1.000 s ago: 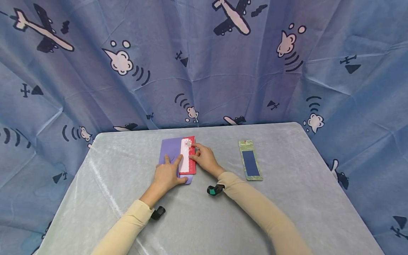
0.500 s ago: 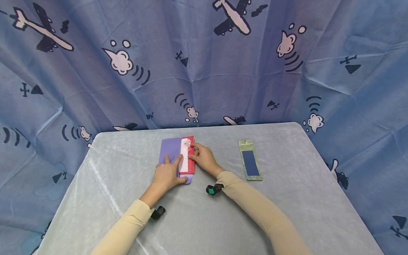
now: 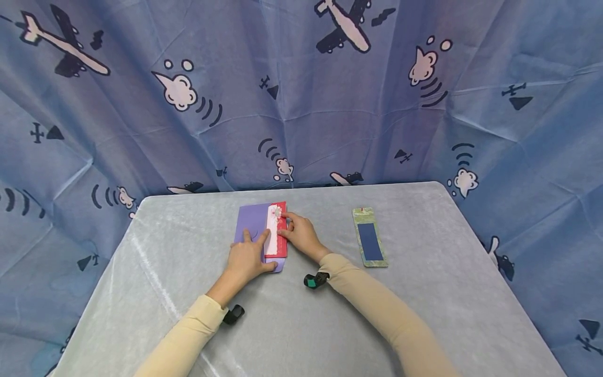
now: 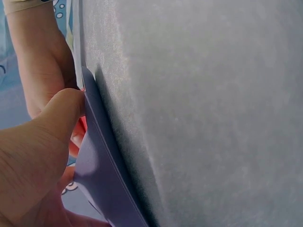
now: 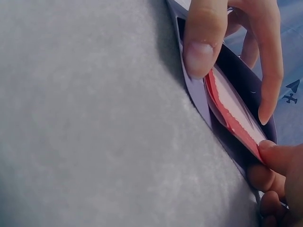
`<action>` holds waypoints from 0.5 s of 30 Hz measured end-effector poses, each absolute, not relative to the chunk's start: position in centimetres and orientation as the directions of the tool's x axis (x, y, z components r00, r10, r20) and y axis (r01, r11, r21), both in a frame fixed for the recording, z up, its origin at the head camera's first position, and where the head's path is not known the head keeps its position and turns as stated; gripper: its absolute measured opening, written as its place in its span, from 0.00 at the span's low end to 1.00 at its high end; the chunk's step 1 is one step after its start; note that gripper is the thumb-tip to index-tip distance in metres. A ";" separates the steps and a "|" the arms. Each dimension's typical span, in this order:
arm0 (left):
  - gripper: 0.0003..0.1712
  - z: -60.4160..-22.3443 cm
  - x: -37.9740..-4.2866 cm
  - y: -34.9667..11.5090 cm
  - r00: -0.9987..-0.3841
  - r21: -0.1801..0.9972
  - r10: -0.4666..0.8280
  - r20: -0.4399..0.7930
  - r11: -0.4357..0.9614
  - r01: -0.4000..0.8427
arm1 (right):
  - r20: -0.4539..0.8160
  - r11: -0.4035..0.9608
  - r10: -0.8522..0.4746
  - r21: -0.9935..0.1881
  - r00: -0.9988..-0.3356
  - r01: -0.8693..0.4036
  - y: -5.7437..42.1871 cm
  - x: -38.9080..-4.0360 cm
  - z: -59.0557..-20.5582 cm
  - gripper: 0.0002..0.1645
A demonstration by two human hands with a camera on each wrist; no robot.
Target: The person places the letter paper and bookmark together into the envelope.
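A purple envelope (image 3: 249,215) lies on the table, its opening toward the right. Spread across it, my left hand (image 3: 245,259) rests with fingers extended, the thumb on the flap near the lower corner. Partly inside the envelope is a red greeting card (image 3: 273,243) with a pale scalloped panel and a flower at its top. My right hand (image 3: 303,238) pinches the card's right edge between thumb and fingers. In the right wrist view, the card (image 5: 236,109) sits between the envelope's parted sides; its left part is hidden inside.
A green bookmark-like strip (image 3: 357,215) with a dark blue panel lies to the right on the grey-covered table (image 3: 424,293). Behind the table hangs a blue curtain (image 3: 301,141) with airplane prints. Each wrist wears a small black camera.
The red card has shifted slightly left, a little deeper into the envelope, with my right hand moving along. My left hand has stayed in place.
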State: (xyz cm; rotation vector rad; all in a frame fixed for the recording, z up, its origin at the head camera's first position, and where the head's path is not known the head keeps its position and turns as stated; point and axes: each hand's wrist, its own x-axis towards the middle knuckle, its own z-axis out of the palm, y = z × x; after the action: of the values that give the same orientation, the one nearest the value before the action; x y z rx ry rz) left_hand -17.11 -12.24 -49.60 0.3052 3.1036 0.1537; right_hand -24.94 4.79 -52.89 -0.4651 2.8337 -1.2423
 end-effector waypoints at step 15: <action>0.58 -49.7 -17.0 -12.2 -0.981 0.097 0.195 0.010 0.976 0.195 | 0.123 0.687 -0.280 -0.667 -0.952 -0.289 4.7 -25.1 -53.0 0.34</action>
State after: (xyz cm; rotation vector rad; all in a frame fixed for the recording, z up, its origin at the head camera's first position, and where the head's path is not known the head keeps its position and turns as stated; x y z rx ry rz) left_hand -17.02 -12.19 -49.74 0.3086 3.1226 0.1535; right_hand -25.14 4.71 -53.04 -0.4883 2.8959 -1.1469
